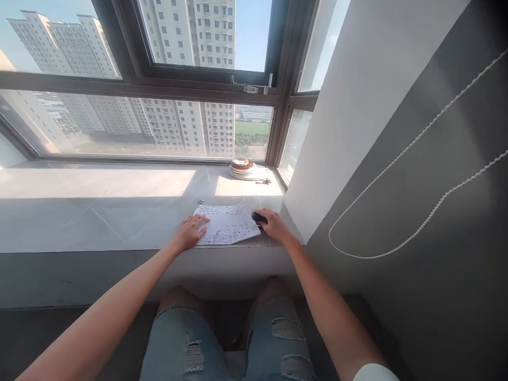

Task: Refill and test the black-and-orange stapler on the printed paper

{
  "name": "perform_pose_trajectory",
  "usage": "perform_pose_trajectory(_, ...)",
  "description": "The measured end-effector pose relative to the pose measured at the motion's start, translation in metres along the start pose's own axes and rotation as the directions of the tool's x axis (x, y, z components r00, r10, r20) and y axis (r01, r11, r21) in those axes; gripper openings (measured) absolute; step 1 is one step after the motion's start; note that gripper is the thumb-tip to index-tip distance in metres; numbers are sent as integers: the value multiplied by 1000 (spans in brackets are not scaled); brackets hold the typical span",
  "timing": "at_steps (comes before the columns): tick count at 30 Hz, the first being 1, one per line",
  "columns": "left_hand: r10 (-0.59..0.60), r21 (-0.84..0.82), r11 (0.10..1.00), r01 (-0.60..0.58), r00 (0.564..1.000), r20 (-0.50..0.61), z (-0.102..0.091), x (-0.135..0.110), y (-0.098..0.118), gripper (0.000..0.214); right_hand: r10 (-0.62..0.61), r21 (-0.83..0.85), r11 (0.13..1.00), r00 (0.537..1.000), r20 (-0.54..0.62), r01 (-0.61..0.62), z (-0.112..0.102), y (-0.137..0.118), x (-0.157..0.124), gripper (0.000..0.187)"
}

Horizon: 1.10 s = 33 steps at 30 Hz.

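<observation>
A sheet of white paper [228, 225] covered in dark handwriting lies on the window sill, its upper right corner curled up. My left hand [192, 232] rests flat on the paper's left side, fingers spread over the edge. At the right edge of the paper, my right hand [273, 223] is closed round a small black object [260, 217] with a rounded end. Most of that object is hidden by the fingers, so its kind is unclear. A small dark item [200, 201] sits just behind the paper's upper left corner.
A stack of round lids or dishes [242, 169] stands by the window corner, with a small dark chain-like thing [263, 181] beside it. The sill [59, 222] has a front edge above my knees. A white bead cord [369, 257] hangs along the right wall.
</observation>
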<state>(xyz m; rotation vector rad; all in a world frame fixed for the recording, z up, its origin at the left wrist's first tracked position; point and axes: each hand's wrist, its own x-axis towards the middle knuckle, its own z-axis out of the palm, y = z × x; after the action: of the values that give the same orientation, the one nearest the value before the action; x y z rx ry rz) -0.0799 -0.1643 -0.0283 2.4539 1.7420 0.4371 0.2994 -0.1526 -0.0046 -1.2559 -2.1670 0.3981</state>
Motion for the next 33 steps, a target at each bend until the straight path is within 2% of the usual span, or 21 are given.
perform_pose_trajectory(7,17,-25,1000,-17,1000,-21,4,1,-3,49,52,-102,993,998,-25,-54,-12,9,-12,41)
perform_pose_trajectory(12,22,-43,999,-23,999,-36,5,1,-3,48,106,-54,993,994,-26,-107,-12,3,-17,37)
perform_pose_trajectory(16,22,-39,999,-23,1000,-21,3,-1,-1,49,165,-51,985,986,-14,-165,-13,-2,-18,42)
perform_pose_trajectory(21,16,-40,999,-17,1000,-21,3,-1,-1,49,245,-188,951,969,-31,-247,-6,-7,-17,46)
perform_pose_trajectory(29,8,-45,999,-9,1000,-30,2,-1,3,48,202,-307,929,978,-52,-209,1,-6,-23,47)
perform_pose_trajectory(33,13,-40,999,-14,999,-31,1,0,3,46,168,-322,930,984,-62,-179,1,-5,-28,54)
